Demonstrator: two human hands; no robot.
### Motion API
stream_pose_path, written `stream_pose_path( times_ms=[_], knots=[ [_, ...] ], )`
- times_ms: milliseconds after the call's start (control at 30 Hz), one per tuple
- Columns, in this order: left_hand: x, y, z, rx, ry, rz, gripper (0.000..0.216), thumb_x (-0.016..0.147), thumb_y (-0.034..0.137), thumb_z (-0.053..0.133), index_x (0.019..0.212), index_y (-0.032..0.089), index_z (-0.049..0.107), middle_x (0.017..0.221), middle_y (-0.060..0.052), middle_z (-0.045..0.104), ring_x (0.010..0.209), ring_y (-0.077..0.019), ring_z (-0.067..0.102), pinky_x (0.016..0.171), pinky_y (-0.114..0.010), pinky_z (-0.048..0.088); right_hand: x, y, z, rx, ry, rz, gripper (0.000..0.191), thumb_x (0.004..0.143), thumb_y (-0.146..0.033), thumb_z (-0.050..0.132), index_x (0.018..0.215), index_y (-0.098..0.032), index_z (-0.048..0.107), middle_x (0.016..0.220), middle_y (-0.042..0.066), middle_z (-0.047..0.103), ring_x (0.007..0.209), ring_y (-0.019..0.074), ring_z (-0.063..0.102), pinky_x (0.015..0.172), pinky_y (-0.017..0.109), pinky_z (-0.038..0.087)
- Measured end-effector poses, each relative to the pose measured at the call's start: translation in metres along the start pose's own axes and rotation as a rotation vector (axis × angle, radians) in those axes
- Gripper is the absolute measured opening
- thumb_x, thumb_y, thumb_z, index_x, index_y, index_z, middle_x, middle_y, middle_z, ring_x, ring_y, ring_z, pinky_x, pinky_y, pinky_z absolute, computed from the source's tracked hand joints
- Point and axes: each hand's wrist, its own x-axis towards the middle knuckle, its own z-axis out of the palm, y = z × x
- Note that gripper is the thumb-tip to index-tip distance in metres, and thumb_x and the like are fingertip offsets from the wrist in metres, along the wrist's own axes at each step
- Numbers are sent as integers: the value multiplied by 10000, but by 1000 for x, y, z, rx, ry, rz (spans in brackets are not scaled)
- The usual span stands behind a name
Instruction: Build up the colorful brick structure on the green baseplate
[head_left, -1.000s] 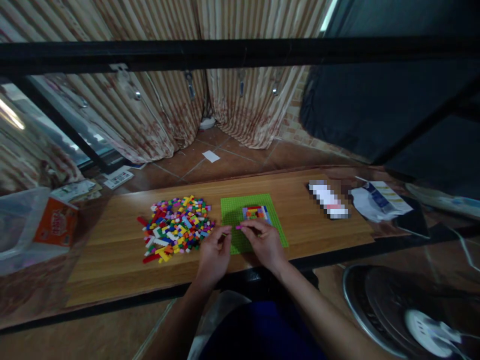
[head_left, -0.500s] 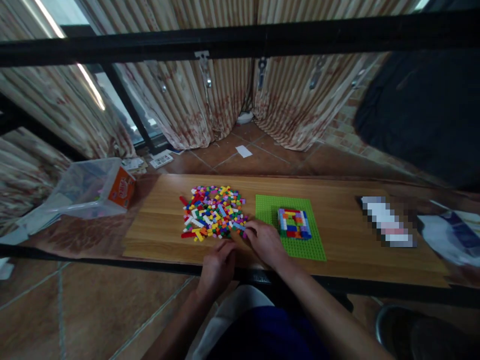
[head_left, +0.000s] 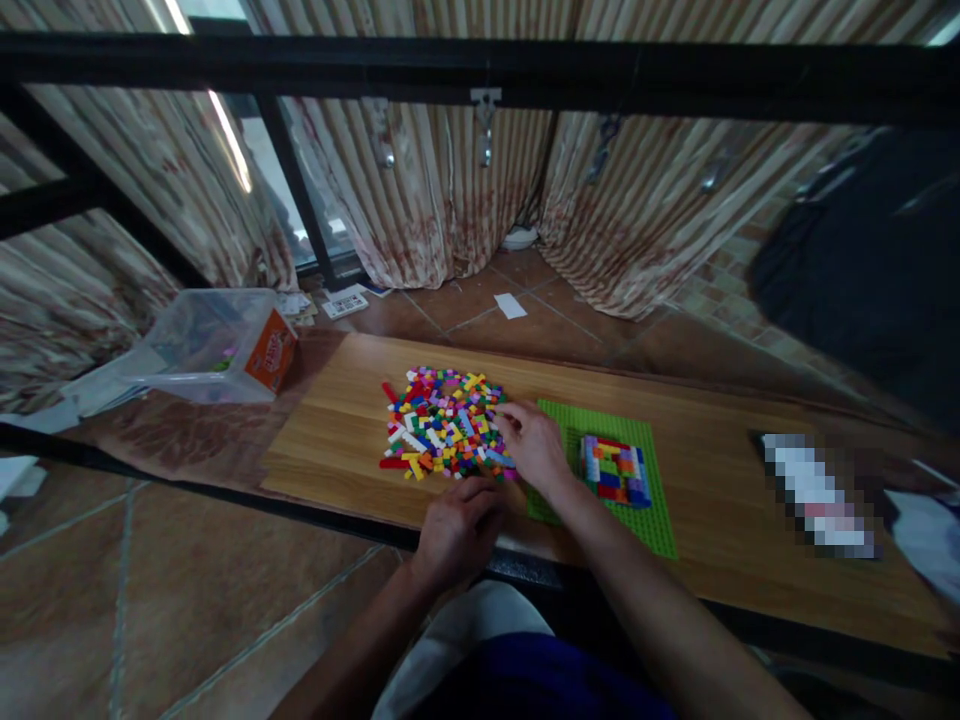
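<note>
Fingers bend inward on two bare hands; whether either pair pinches a brick, I cannot tell. Leftmost stands one clear bin [head_left: 244, 386] bearing one orange label [head_left: 271, 352]. Next, on one wooden board [head_left: 319, 430], lies one pile of bricks [head_left: 450, 428], too many to count. One left hand [head_left: 459, 528] curls just below it; one right hand [head_left: 531, 445] meets its right edge. Beyond are one green baseplate [head_left: 661, 515] carrying one rectangular brick build [head_left: 613, 488], then one pixelated object [head_left: 817, 500].
</note>
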Motion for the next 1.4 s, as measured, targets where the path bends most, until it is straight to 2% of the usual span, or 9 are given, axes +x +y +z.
stream_pose_path(
  times_ms=[100,233,433,567,700,800,1067,1200,1400],
  knots=[
    [0,0,0,-2,-9,-4,187,850,162,558,989,224,668,1101,-63,669,1010,-198,640,863,-324,541,6,-8,12,-39,-51,-57,196,886,-286,552,958,-268,734,951,40,686,872,190,613,819,309,453],
    [-1,1,-1,-18,0,8,182,848,161,556,986,216,661,1086,-68,669,1000,-200,640,868,-328,540,6,-4,20,-86,-91,-29,213,886,-240,540,947,-265,743,959,57,688,882,206,618,814,323,451],
    [-1,1,0,-22,14,15,181,834,147,566,976,215,656,1086,-64,667,1002,-203,637,880,-331,535,2,19,6,-59,-53,16,243,857,-187,537,964,-259,743,966,53,711,896,214,633,842,338,459],
    [0,1,1,-15,34,23,168,825,146,580,963,209,652,1073,-59,666,989,-201,636,870,-333,537,2,23,-5,-113,-48,71,263,871,-165,503,976,-233,735,992,46,718,928,196,640,863,312,451],
    [0,2,0,-5,32,30,169,806,134,592,947,208,650,1048,-49,665,970,-199,636,851,-329,540,8,17,-7,-201,-71,135,267,895,-177,490,1004,-221,730,1008,52,718,921,190,642,844,289,448],
    [0,1,0,-7,33,31,185,800,124,589,954,208,650,1055,-47,662,977,-199,634,856,-330,539,12,13,-4,-238,-96,118,268,901,-176,492,1015,-221,730,1007,59,712,930,187,636,850,277,442],
    [-1,-2,4,-19,48,40,173,806,132,585,951,199,653,1065,-62,662,969,-197,634,846,-328,541,5,11,0,-121,-113,31,263,892,-165,514,910,-248,763,972,41,697,905,170,633,841,274,453],
    [0,1,3,-26,43,33,165,811,134,585,950,192,654,1044,-62,662,954,-197,631,841,-329,537,7,-3,7,-82,-82,10,266,896,-169,498,950,-226,752,995,51,698,908,171,628,847,283,452],
    [1,4,-1,-44,5,22,167,802,99,570,920,185,651,1001,-58,657,939,-193,620,841,-321,525,9,-29,24,-172,-148,-65,177,882,-270,578,945,-228,738,972,52,709,940,205,592,870,313,422]
  ],
)
